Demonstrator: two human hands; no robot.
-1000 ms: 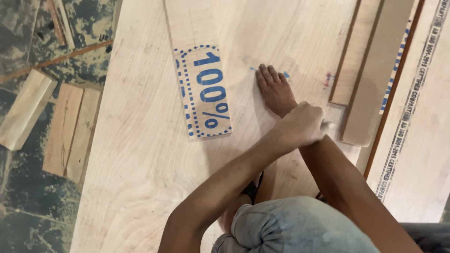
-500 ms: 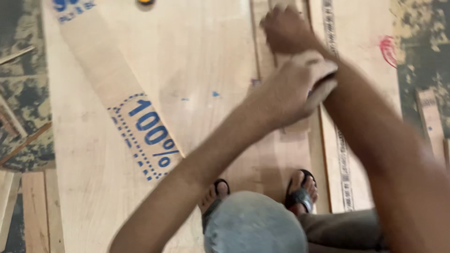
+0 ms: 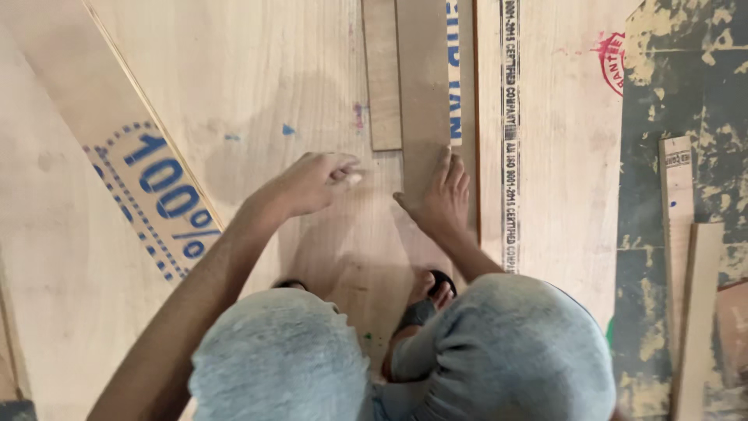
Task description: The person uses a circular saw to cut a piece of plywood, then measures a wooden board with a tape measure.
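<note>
Underfoot, plywood sheet (image 3: 257, 70); right hand (image 3: 442, 195) fingers spread flat on wooden strip (image 3: 425, 86).

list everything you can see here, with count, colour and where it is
plywood sheet: one large, pale tan, blue stamp at left, filling most of the view
wood strips: two narrow, light brown, side by side at top centre on the sheet
offcut boards: a few, pale brown, on the floor at right
floor: dark grey-green with worn yellowish patches, right edge
sandalled foot: one clearly seen, dark strap, between the knees
knees: two, grey cloth, bottom of view
left hand: curled, pinching something small I cannot make out, just above the sheet
right hand: flat, fingers spread, pressing the wider strip's near end
</note>
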